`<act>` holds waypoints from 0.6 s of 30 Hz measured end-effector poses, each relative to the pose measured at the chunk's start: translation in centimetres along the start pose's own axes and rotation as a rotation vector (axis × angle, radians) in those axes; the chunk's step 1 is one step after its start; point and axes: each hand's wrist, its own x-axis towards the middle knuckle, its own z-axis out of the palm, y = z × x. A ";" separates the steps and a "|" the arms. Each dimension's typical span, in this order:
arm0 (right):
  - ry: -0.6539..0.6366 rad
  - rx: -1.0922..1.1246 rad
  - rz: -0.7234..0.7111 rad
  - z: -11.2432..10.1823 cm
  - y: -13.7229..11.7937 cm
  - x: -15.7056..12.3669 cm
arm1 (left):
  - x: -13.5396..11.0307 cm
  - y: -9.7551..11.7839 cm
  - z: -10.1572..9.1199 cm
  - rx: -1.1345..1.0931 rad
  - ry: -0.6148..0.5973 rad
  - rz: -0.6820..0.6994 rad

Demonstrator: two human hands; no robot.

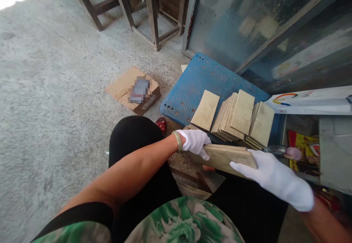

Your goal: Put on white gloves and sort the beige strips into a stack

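Beyond the left hand [195, 142], to its left, a cardboard box [121, 84] carries a blurred object [140, 90]; the box's inside is hidden. Pale, faintly grained wooden boards [224, 158] sit between the hands, long axis running from left hand to right hand [264, 167], both partly closed, gripping opposite ends.

Just beyond my left fingers [204, 155], stacks of boards [242, 111] block me — farther out, over the blue platform [210, 76], I could pass; a pink-tipped metal object [276, 150] crowds my right fingers [243, 169].
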 end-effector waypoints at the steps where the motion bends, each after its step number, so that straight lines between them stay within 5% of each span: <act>1: -0.158 -0.028 -0.006 1.5 -1.0 0.4 | 0.4 -0.4 -0.2 0.162 -0.008 -0.030; 4: -0.417 -0.152 0.019 6.8 -3.6 2.1 | 0.7 -1.0 -1.5 0.464 0.064 -0.153; 7: -0.560 -0.240 0.068 12.2 -4.8 4.1 | -0.1 -0.9 -2.9 0.498 0.183 -0.192; 12: -0.614 -0.309 0.117 19.0 -5.0 6.0 | -1.6 -0.6 -4.2 0.471 0.224 -0.210; 18: -0.601 -0.302 0.183 23.0 -3.9 7.0 | -1.1 -0.7 -4.4 0.462 0.223 -0.206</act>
